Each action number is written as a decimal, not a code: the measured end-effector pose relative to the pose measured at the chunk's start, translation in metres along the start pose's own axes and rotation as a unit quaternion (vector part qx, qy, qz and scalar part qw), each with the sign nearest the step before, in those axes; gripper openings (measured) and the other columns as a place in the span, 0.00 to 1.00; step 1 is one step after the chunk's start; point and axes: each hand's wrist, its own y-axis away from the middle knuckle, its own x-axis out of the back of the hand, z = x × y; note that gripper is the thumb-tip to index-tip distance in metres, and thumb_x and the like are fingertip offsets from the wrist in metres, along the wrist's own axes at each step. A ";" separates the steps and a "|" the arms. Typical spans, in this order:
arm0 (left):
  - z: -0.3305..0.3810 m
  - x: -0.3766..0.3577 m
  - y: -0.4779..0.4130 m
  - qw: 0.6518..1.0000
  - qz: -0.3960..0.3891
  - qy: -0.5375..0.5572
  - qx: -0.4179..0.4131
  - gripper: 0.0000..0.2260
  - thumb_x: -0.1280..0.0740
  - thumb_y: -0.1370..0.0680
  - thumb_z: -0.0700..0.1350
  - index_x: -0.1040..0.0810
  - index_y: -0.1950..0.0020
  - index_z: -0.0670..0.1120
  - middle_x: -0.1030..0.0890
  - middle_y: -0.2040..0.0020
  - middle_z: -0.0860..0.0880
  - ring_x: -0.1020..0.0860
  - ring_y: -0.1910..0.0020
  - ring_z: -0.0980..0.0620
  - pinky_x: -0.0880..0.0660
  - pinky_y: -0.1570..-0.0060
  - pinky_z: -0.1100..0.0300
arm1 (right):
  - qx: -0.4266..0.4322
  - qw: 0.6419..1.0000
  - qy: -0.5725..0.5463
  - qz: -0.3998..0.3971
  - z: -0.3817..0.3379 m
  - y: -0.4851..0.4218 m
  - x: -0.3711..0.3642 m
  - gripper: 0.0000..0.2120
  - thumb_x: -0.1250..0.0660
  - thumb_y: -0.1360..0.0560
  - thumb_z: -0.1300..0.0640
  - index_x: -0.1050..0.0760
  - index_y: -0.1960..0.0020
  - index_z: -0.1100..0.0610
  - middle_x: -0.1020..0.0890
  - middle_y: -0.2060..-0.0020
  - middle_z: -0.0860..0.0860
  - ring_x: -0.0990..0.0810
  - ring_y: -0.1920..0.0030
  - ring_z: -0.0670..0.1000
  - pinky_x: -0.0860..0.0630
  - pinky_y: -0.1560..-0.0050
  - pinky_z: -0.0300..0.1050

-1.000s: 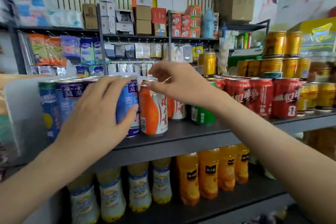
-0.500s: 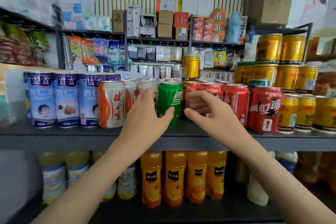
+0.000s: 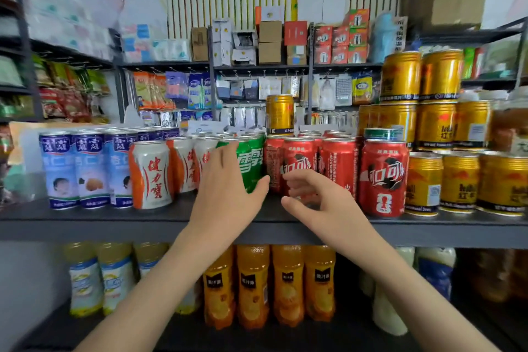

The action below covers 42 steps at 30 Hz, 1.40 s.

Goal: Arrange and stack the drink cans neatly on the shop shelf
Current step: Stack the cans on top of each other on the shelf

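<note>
Eyes on the middle of the shelf (image 3: 85,223), where the drink cans stand in rows by colour. The left hand (image 3: 225,194) lies on the green can (image 3: 251,163), fingers fairly straight up its left front, thumb reaching across low on the right. That is a wide, flat grip pressing more than clutching. The right hand (image 3: 317,203) hovers at the red can (image 3: 300,157) next door, its grip half-curled with a broad gap at the thumb and nothing in it that I can see. Whether the fingertips touch the red can, I can't tell.

These look like sealed, full cans, so I'd expect real weight and a stiff wall that takes a firm squeeze. The painted metal is smooth and probably slick, and the green can sits tight against its neighbours. My call is to take it round the middle of the body, thumb opposite fingers, or to nudge it low so it slides rather than tips. One gold can (image 3: 280,114) perches alone on the tops behind, so a hard shove along the row could rock it.
</note>
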 end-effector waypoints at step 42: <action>-0.073 0.004 -0.126 0.955 -0.253 0.147 -0.054 0.24 0.37 0.30 0.69 0.27 0.39 0.59 0.25 0.40 0.57 0.27 0.41 0.57 0.29 0.40 0.56 | -0.261 0.958 -0.013 -0.118 0.039 -0.248 0.019 0.25 0.24 0.34 0.61 0.27 0.39 0.60 0.19 0.45 0.54 0.21 0.46 0.53 0.26 0.49 0.44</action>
